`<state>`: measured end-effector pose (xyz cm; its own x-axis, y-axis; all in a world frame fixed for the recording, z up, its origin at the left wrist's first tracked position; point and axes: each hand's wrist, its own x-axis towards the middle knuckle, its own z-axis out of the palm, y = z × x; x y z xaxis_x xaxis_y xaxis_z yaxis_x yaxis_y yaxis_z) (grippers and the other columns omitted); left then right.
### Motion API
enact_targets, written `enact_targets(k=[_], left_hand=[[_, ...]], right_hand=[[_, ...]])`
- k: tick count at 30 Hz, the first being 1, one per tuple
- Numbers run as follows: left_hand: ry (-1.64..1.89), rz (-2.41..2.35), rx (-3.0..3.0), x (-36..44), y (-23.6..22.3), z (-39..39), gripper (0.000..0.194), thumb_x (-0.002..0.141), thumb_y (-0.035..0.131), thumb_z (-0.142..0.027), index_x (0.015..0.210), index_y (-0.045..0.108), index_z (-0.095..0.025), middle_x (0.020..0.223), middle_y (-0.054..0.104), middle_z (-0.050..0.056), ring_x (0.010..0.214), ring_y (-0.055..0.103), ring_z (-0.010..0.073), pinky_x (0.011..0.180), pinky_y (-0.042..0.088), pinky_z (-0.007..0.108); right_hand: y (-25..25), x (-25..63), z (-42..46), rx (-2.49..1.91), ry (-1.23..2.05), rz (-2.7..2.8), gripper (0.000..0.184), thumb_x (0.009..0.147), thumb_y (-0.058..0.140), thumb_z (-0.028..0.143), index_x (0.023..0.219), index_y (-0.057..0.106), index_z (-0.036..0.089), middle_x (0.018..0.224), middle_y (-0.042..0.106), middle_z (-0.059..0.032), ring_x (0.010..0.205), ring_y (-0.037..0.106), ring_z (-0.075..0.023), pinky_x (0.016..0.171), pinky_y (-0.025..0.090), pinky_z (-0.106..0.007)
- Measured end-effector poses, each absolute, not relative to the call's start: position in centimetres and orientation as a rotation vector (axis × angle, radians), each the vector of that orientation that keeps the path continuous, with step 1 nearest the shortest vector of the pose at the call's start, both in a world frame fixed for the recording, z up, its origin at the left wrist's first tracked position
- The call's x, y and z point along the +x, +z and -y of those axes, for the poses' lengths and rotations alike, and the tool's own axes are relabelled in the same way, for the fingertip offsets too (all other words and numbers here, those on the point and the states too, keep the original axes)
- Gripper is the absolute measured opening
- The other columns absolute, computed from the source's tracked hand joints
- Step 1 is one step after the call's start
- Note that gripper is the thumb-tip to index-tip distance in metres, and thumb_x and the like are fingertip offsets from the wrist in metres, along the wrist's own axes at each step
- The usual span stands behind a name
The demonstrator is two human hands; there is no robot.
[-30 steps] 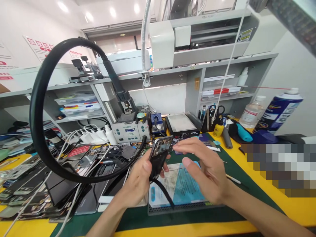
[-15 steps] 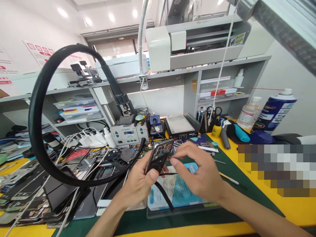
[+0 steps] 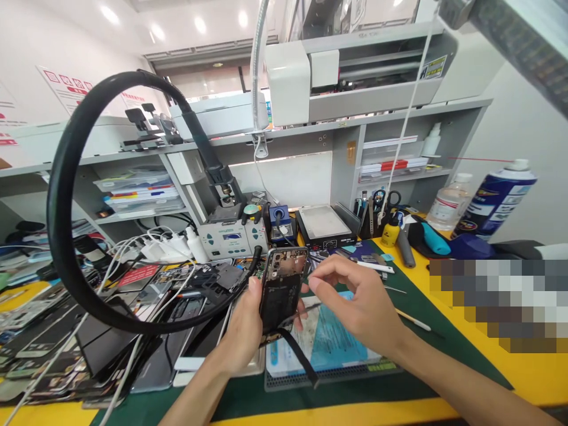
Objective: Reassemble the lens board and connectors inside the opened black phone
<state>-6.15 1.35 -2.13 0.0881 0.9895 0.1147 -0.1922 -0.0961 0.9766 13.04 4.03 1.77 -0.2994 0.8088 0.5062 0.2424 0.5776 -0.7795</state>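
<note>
My left hand (image 3: 243, 331) is wrapped round an opened smartphone (image 3: 282, 296), held tilted upright with its bare inside towards me. A reddish-brown upper part and a dark lower block show in it. A black flat strip (image 3: 298, 355) extends from the phone's lower end over the pad; whether it is fixed there I cannot tell. My right hand (image 3: 355, 302) is just right of the phone, apart from it, with thumb and forefinger pinched together. Anything between those fingertips is too small to make out. Below lies a blue and white work pad (image 3: 341, 343).
Stacked phone parts (image 3: 110, 331) crowd the left, with a thick black hose (image 3: 57, 236) looping above them. A grey soldering station (image 3: 231, 239) and a flat heating plate (image 3: 326, 222) stand behind. Right are a cotton swab (image 3: 412, 319), a yellow bottle (image 3: 390, 231) and a spray can (image 3: 494, 198).
My left hand has turned the smartphone so its inside faces me more fully. My right hand stays pinched in nearly the same place. The view has shifted slightly.
</note>
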Motion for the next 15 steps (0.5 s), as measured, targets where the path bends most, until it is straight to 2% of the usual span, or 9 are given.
enact_targets(k=[3, 7, 15], left_hand=[[1.227, -0.895, 1.132, -5.9, -1.5, -1.2, 0.079, 0.094, 0.029, -0.074, 0.118, 0.071, -0.012, 0.081, 0.078, 0.012, 0.082, 0.075, 0.032, 0.074, 0.061, 0.042], [1.161, -0.762, 0.979, -5.6, -0.6, -0.9, 0.077, 0.097, 0.027, -0.07, 0.115, 0.071, -0.01, 0.077, 0.077, 0.012, 0.076, 0.075, 0.0307, 0.071, 0.06, 0.041], [1.077, -0.587, 0.754, -5.7, 0.3, -0.7, 0.085, 0.097, 0.016, -0.069, 0.108, 0.073, -0.007, 0.074, 0.075, 0.015, 0.065, 0.074, 0.0282, 0.064, 0.058, 0.037]], right_hand=[[1.8, 13.1, -3.9, -0.834, 0.825, 1.796, 0.018, 0.093, 0.059, 0.025, 0.085, 0.074, 0.021, 0.084, 0.071, -0.004, 0.082, 0.067, -0.0199, 0.071, 0.05, -0.032], [1.5, 13.0, -3.7, -0.813, 0.792, 1.788, 0.02, 0.095, 0.059, 0.026, 0.089, 0.078, 0.022, 0.09, 0.07, -0.0049, 0.085, 0.068, -0.0201, 0.076, 0.051, -0.033], [1.1, 13.1, -3.8, -0.825, 0.805, 1.746, 0.02, 0.097, 0.059, 0.026, 0.099, 0.078, 0.021, 0.095, 0.071, -0.0054, 0.088, 0.067, -0.0186, 0.073, 0.052, -0.03]])
